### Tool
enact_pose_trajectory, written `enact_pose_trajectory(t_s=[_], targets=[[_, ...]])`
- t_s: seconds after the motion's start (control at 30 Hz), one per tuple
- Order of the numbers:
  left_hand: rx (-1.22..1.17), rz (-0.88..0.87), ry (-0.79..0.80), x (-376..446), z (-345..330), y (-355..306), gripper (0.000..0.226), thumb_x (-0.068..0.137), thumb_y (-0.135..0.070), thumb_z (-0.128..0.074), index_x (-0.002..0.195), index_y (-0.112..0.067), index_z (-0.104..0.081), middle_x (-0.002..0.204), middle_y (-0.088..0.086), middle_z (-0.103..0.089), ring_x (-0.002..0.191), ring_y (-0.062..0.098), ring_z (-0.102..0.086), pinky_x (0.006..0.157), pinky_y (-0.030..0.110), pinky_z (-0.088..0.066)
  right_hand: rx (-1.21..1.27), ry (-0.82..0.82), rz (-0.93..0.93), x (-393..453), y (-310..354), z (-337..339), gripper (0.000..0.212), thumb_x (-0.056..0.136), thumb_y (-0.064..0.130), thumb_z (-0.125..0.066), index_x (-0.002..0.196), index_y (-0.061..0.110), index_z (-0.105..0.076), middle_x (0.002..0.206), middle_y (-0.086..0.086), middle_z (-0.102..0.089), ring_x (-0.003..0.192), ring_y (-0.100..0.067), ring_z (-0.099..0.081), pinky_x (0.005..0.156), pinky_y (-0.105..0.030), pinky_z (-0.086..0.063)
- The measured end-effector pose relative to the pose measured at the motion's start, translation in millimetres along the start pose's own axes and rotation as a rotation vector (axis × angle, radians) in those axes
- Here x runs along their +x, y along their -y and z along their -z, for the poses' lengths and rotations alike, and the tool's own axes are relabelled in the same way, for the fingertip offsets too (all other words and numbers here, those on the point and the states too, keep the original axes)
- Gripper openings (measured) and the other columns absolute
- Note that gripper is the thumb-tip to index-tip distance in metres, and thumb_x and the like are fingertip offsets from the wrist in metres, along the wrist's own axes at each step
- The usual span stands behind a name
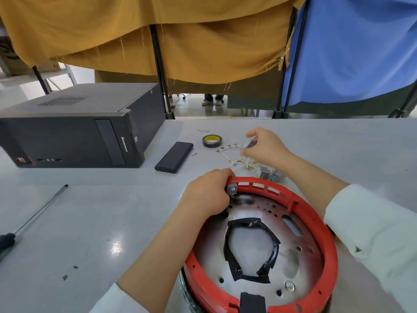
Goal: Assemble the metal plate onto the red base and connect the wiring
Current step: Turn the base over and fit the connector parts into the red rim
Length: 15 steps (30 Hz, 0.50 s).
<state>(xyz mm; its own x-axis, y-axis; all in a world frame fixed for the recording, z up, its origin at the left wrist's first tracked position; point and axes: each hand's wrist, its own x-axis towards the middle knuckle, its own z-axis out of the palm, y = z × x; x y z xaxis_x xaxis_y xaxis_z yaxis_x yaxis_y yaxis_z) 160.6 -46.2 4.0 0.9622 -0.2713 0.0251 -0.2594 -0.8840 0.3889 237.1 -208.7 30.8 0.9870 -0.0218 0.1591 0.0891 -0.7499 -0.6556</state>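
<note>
The red ring base lies near me on the table, with the round metal plate seated inside it; black tape edges the plate's central opening. My left hand grips the base's far left rim beside a small grey switch. Farther back, my right hand pinches a small grey part, blurred, above a tangle of white wires with brass terminals. Two more grey switches lie behind the rim.
A black Lenovo computer case lies at the back left. A black rectangular block, a tape roll and a small screw sit mid-table. A screwdriver lies at the left. Cloth-draped frames stand behind the table.
</note>
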Motion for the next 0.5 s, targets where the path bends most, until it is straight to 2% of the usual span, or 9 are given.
enact_pose_trajectory(t_s=[0.07, 0.13, 0.2, 0.3, 0.4, 0.5], targets=[[-0.005, 0.017, -0.005, -0.9, 1.0, -0.7, 0.044, 0.080, -0.006, -0.050, 0.119, -0.027, -0.052, 0.117, 0.000, -0.059, 0.105, 0.026, -0.056, 0.075, 0.032, -0.041, 0.335, 0.071, -0.112, -9.2, 10.1, 8.7, 0.045, 0.081, 0.024, -0.077, 0.121, 0.012, -0.060, 0.104, -0.002, -0.060, 0.083, -0.016, -0.060, 0.068, -0.029, -0.058], [-0.011, 0.031, -0.014, -1.9, 1.8, -1.5, 0.046, 0.081, -0.006, -0.049, 0.121, -0.028, -0.052, 0.119, 0.000, -0.059, 0.107, 0.026, -0.056, 0.076, 0.032, -0.041, 0.424, 0.149, -0.138, -22.5, 13.1, 7.4, 0.039, 0.076, 0.035, -0.080, 0.106, 0.013, -0.067, 0.093, 0.000, -0.065, 0.075, -0.010, -0.057, 0.052, -0.022, -0.053], [-0.009, 0.040, -0.024, -3.4, 2.4, -1.9, 0.048, 0.082, -0.006, -0.048, 0.124, -0.029, -0.052, 0.122, 0.000, -0.059, 0.110, 0.026, -0.056, 0.077, 0.032, -0.041, 0.351, 0.113, -0.083, -33.6, 8.0, -1.3, 0.039, 0.074, 0.043, -0.079, 0.097, 0.015, -0.064, 0.081, 0.005, -0.062, 0.068, -0.006, -0.054, 0.050, -0.019, -0.044], [-0.013, 0.055, -0.035, -7.4, 1.8, -2.1, 0.048, 0.084, -0.006, -0.047, 0.126, -0.028, -0.053, 0.123, 0.001, -0.060, 0.111, 0.026, -0.056, 0.080, 0.034, -0.044, 0.182, 0.061, -0.007, -41.5, -2.0, -16.1, 0.032, 0.080, 0.045, -0.073, 0.088, 0.020, -0.054, 0.082, 0.011, -0.053, 0.070, -0.006, -0.049, 0.055, -0.024, -0.035], [-0.011, 0.084, -0.061, -13.3, -1.3, -0.7, 0.044, 0.084, -0.007, -0.046, 0.122, -0.027, -0.056, 0.118, 0.001, -0.061, 0.107, 0.027, -0.057, 0.076, 0.034, -0.044, 0.091, 0.077, 0.029, -42.3, -1.8, -24.6, 0.025, 0.086, 0.047, -0.063, 0.081, 0.029, -0.046, 0.084, 0.014, -0.053, 0.085, -0.012, -0.053, 0.062, -0.028, -0.039], [0.027, 0.078, -0.086, -16.5, -4.4, 0.5, 0.040, 0.087, -0.011, -0.045, 0.123, -0.024, -0.054, 0.118, 0.002, -0.059, 0.107, 0.028, -0.058, 0.076, 0.035, -0.044, -0.039, 0.100, 0.069, -44.4, -1.1, -28.5, 0.024, 0.087, 0.053, -0.054, 0.081, 0.032, -0.043, 0.085, 0.013, -0.055, 0.088, -0.016, -0.056, 0.070, -0.035, -0.044]])
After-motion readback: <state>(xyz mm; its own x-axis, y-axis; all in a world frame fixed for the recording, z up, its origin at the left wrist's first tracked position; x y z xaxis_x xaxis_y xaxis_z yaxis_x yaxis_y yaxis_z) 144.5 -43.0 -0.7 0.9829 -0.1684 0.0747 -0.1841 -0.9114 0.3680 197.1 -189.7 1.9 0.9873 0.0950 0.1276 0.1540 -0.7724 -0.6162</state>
